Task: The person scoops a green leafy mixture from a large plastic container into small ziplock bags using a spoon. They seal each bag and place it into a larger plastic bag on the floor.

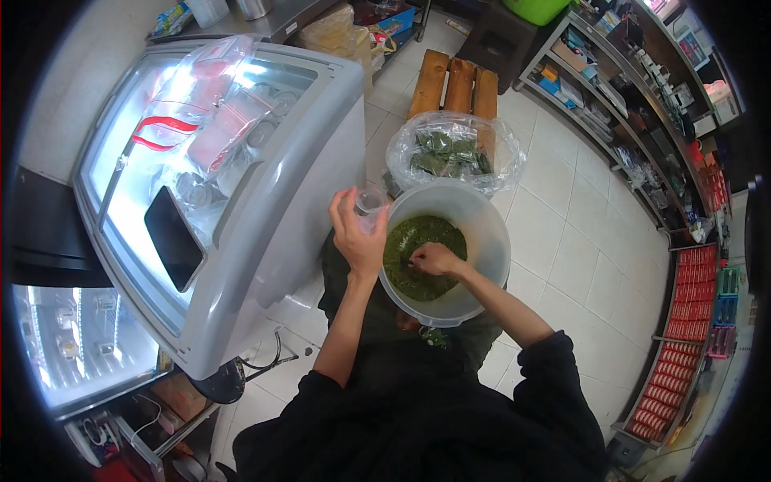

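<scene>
My left hand (360, 238) grips a small clear plastic cup (370, 200) beside the left rim of a large translucent plastic bucket (486, 241). Inside the bucket lies a thick layer of green, finely chopped plant matter or liquid (424, 286), with a paler patch near its middle. My right hand (435, 259) reaches in over the right side, low against the green surface. Its fingers are curled together, and whether they pinch anything is hidden. Just beyond the bucket, a clear plastic bag (512, 159) holds green leaves (443, 153).
A wooden slatted bench (461, 84) stands past the bag. To the left is a lit glass-topped chest freezer (325, 120) with plastic bags and a dark phone (174, 238) on top. Metal shelves (560, 57) and a rack of red boxes (692, 289) line the right side of the tiled floor (560, 205).
</scene>
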The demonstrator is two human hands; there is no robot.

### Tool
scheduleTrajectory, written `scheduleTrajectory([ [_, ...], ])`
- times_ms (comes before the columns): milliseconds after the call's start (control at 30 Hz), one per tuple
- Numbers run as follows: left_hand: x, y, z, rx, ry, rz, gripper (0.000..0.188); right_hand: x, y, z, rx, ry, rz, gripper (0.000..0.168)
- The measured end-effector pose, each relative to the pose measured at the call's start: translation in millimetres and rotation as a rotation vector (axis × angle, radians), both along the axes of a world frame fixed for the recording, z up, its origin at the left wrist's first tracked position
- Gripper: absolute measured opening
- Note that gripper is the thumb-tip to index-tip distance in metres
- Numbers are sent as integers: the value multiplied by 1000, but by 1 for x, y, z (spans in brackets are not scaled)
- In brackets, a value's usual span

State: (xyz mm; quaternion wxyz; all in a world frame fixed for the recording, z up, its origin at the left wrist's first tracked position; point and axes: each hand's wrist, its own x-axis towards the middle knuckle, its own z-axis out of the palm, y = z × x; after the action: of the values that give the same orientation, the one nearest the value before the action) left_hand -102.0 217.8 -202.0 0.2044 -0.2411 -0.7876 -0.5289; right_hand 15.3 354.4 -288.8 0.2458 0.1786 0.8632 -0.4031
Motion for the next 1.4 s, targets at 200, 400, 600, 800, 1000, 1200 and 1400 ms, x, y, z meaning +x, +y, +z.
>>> scheduleTrajectory([
  [200, -8, -15, 42, 256, -393, -298, 61, 43, 22, 51, -231, 181, -322, 23],
  [400, -9, -15, 42, 28, -385, -633, 66, 69, 44, 130, -92, 430, -495, 20],
  [600, 14, 10, 48, -190, -315, -671, 74, 59, 28, 206, 364, 566, -512, 16],
  [800, 20, 19, 58, -151, -373, -663, 77, 59, 6, 220, 582, 708, -425, 18],
  [1000, 19, 19, 52, -67, -300, -603, 77, 65, 3, 232, 641, 553, -413, 19],
  [1200, 35, 22, 64, -64, -329, -630, 69, 36, -18, 207, 642, 838, -360, 21],
  [1400, 6, 6, 60, 104, -631, -956, 20, 39, -7, 210, 3, 874, -577, 15],
])
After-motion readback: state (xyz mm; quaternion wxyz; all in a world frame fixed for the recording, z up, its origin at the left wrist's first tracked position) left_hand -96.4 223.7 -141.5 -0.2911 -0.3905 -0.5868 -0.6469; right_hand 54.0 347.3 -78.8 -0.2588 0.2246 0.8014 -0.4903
